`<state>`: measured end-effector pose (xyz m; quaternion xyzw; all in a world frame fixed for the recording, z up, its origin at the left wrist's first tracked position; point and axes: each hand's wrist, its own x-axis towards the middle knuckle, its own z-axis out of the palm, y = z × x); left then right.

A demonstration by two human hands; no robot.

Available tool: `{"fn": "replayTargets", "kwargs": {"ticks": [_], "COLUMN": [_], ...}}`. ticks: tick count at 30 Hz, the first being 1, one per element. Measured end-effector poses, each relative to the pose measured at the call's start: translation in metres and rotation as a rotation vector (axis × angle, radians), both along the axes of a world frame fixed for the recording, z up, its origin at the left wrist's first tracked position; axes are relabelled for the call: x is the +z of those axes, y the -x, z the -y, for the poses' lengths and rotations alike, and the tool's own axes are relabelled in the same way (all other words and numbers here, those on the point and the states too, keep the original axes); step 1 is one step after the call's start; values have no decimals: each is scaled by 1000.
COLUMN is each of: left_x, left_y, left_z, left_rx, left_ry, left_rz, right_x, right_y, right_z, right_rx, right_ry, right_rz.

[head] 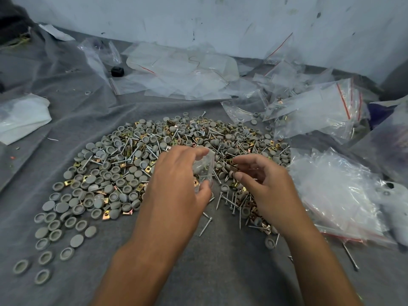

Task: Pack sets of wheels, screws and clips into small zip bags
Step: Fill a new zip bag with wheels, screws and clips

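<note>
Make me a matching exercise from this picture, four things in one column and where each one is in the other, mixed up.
1. small zip bag
2. black block
3. white cloth
4. long lone screw

A. far left edge of the grey mat
B. held in the left hand
C. near right, by the pile of bags
D. far back, among empty bags

Pairs: 1-B, 2-D, 3-A, 4-C
</note>
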<state>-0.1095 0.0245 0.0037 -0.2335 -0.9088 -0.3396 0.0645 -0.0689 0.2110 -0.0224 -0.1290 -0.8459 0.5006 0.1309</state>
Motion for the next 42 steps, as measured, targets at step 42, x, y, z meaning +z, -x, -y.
{"fn": "replayTargets", "kwargs": {"ticks": [42], "left_x": [-2], "left_y": [1], "left_z": [-2], "left_rx": [-27], "left_ry": [-10], "left_rz": [4], "right_x": [19], "right_y": [-7], "right_z": [50], "right_rx": [-37], "right_ry": [-243], "right_rz": [-669]}}
